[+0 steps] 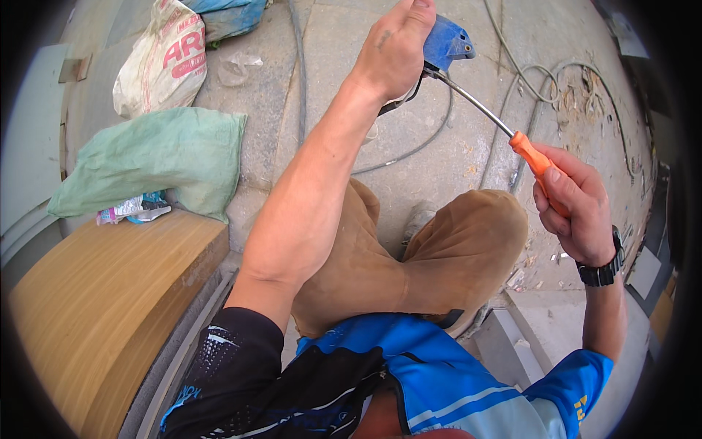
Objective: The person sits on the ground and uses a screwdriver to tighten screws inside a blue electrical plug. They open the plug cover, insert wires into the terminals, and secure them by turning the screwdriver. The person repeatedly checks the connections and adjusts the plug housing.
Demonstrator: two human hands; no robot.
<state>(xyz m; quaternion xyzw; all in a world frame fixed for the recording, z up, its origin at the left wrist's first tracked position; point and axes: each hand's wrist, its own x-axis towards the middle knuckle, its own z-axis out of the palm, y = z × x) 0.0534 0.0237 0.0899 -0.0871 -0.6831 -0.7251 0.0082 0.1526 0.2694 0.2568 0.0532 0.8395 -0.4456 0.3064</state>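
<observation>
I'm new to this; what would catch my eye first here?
First, the orange-handled screwdriver in the right hand, right of centre. Its metal shaft reaches toward a blue part held in the left hand at the top. Then the pale green sack on the left, beyond a wood-grained block.

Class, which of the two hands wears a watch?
The right hand, gripping the orange-handled screwdriver: it alone wears the black watch; the left hand, holding the blue object, has none.
</observation>
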